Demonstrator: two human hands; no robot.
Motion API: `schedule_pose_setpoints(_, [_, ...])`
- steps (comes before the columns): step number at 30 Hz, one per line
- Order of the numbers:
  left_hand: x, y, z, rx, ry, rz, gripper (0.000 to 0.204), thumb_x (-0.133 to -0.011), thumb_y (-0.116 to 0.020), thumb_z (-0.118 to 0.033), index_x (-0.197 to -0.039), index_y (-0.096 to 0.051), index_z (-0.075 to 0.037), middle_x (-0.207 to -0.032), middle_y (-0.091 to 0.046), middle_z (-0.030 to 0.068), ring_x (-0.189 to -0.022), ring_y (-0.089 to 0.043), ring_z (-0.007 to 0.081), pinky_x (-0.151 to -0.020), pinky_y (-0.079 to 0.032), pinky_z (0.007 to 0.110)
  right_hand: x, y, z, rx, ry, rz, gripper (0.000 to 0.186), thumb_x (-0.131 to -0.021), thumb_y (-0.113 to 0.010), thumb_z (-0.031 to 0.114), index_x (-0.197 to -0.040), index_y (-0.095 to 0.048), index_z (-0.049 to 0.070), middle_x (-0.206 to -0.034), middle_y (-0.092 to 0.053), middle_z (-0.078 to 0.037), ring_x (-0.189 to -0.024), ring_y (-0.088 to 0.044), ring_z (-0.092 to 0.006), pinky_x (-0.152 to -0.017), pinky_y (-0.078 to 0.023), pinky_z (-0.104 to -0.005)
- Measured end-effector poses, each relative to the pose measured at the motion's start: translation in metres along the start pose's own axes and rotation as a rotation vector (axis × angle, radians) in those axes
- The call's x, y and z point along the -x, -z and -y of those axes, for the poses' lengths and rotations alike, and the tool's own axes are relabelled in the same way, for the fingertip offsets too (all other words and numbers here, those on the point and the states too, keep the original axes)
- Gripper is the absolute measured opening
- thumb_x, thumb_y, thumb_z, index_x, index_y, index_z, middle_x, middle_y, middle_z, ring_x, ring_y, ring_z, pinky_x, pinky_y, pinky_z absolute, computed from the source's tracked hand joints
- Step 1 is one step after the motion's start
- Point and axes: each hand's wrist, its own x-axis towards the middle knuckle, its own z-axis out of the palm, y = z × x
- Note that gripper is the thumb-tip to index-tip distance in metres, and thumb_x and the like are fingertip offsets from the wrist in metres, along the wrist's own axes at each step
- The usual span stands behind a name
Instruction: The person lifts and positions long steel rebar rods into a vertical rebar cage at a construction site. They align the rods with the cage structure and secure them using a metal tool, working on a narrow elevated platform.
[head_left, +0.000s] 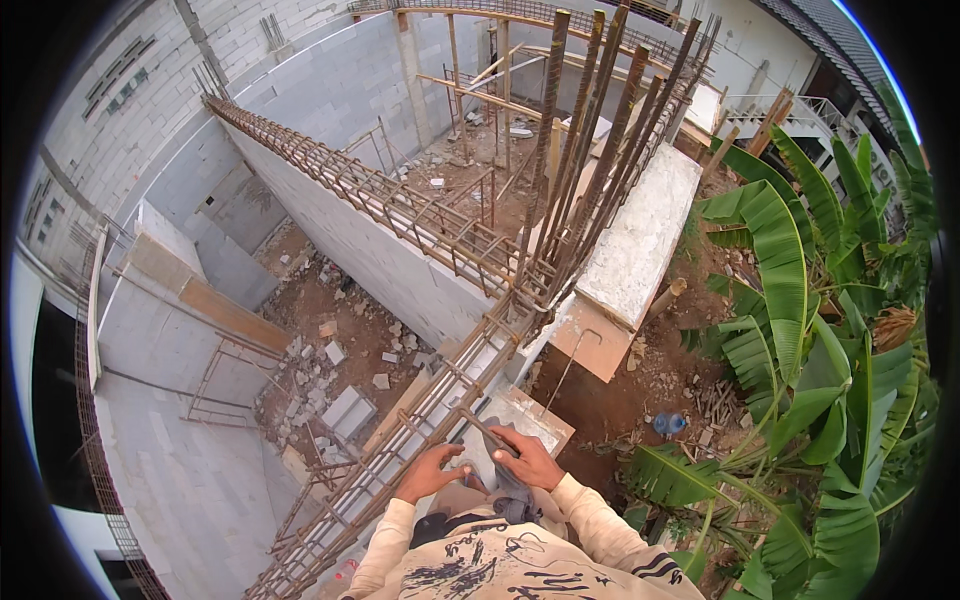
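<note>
My left hand (430, 473) is beside the long rusty rebar cage (355, 500), fingers curved and apart, with nothing visible in it. My right hand (528, 458) is just right of the cage near a bent bar, its thumb and forefinger bent and apart; whether its fingertips touch the bar is unclear. Grey cloth and my legs show beneath both hands, above a pale ledge (535, 420). The cage runs forward to a cluster of tall upright rebar (590, 150).
Below left lies dirt with broken blocks (340, 400) between grey block walls (320, 230). A white-topped slab (640, 240) with a wooden panel (600, 355) is ahead right. Banana plants (790, 300) fill the right, near water jugs (670, 423). A metal scaffold frame (225, 380) stands left.
</note>
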Motion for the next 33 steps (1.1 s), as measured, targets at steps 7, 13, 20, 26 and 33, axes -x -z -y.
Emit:
schedule_pose_setpoints(7, [0.071,0.035,0.037,0.111,0.175,-0.452,0.035,-0.087,-0.073,-0.023,-0.116,-0.067,-0.004,-0.107,-0.073,0.0110,-0.097,-0.070,0.0224,-0.088,-0.053,0.037,-0.033,-0.024,-0.008,-0.288,-0.014,-0.277,0.026,-0.095,-0.066,0.019,-0.114,-0.059,0.003,-0.096,-0.069,-0.005,-0.093,-0.062,-0.0126,-0.080,-0.050,-0.0306])
schedule_pose_setpoints(13, [0.112,0.047,0.067,0.085,0.141,-0.849,0.022,-0.086,-0.070,-0.016,-0.103,-0.070,-0.001,-0.100,-0.073,0.0132,-0.095,-0.069,0.0255,-0.085,-0.051,0.037,-0.082,-0.042,-0.026,-0.342,0.124,-0.388,0.025,-0.097,-0.065,0.011,-0.117,-0.053,0.003,-0.100,-0.062,-0.004,-0.090,-0.061,-0.0110,-0.075,-0.050,-0.0257])
schedule_pose_setpoints(20, [0.141,0.043,0.104,-0.055,0.294,-1.120,0.022,-0.090,-0.066,-0.025,-0.103,-0.067,-0.007,-0.106,-0.066,0.0125,-0.107,-0.058,0.0348,-0.096,-0.044,0.045,-0.137,-0.059,-0.090,-0.097,0.122,-0.279,0.034,-0.101,-0.060,0.021,-0.121,-0.055,-0.005,-0.114,-0.061,-0.011,-0.100,-0.056,-0.0195,-0.090,-0.046,-0.0336])
schedule_pose_setpoints(26, [0.173,0.025,0.120,0.172,0.384,-1.188,0.026,-0.092,-0.063,-0.028,-0.107,-0.067,-0.007,-0.105,-0.068,0.0128,-0.101,-0.064,0.0330,-0.089,-0.049,0.044,-0.152,-0.042,-0.135,0.416,0.188,-0.279,0.056,-0.097,-0.061,0.037,-0.144,-0.048,0.009,-0.132,-0.058,-0.025,-0.114,-0.061,-0.0405,-0.090,-0.053,-0.0449])
schedule_pose_setpoints(33, [0.198,-0.025,0.134,0.357,0.467,-1.323,0.026,-0.091,-0.061,-0.025,-0.108,-0.070,-0.006,-0.100,-0.072,0.0132,-0.094,-0.069,0.0297,-0.082,-0.053,0.042,-0.103,-0.100,-0.123,0.595,0.504,0.088,0.050,-0.100,-0.056,0.039,-0.135,-0.056,0.004,-0.120,-0.066,-0.025,-0.105,-0.066,-0.0405,-0.087,-0.054,-0.0435])
